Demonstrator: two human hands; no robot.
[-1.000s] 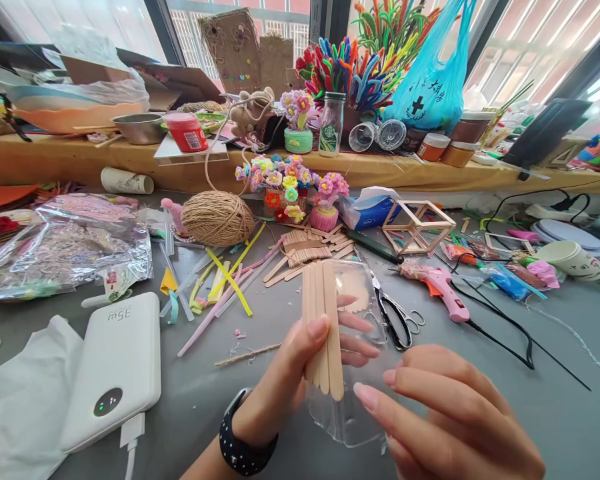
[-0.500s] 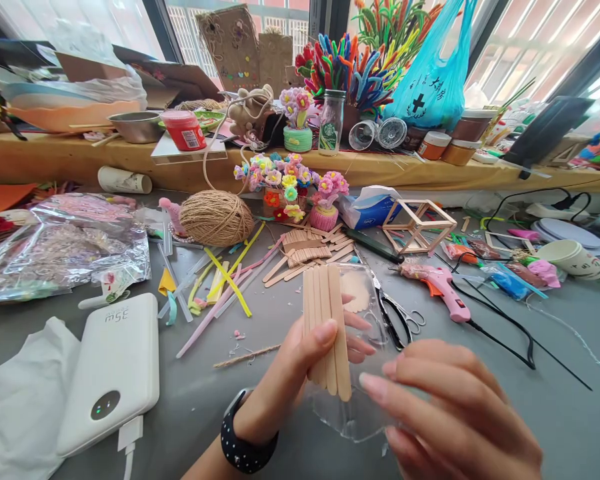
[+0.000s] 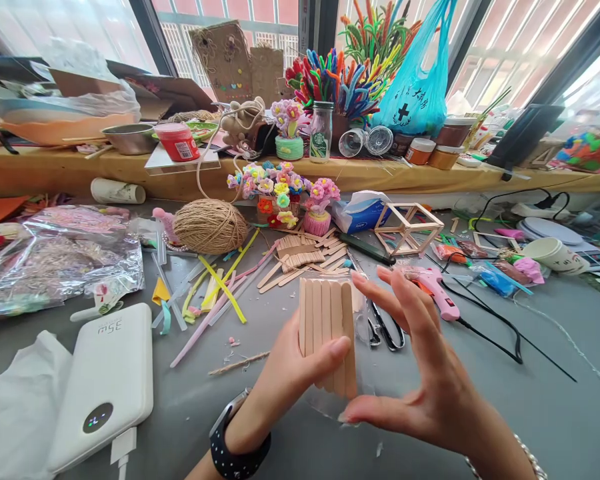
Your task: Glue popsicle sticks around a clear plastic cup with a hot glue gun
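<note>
My left hand (image 3: 293, 363) is closed around a row of wooden craft sticks (image 3: 324, 310), lined up side by side and upright, its thumb across their front. My right hand (image 3: 425, 373) is spread wide at the row's right side, fingertips near the top end and thumb by the bottom end. Whether its thumb touches the sticks is hard to tell. A clear plastic sheet (image 3: 325, 407) shows behind and below the sticks. Black-handled scissors (image 3: 394, 333) lie partly hidden behind my right fingers, and a pink glue gun (image 3: 444, 300) is farther right.
Loose craft sticks (image 3: 300, 257) are heaped beyond my hands, near a twine ball (image 3: 210, 225) and a stick-built cube frame (image 3: 409, 228). A white power bank (image 3: 107, 373) with a cable lies left. Pipe-cleaner flowers (image 3: 317, 200) stand before the crowded ledge (image 3: 180, 175).
My right hand has risen and opened, its fingers spreading from low beside the sticks to span their height. The craft sticks now sit in a more even, wider row. The view has shifted slightly.
</note>
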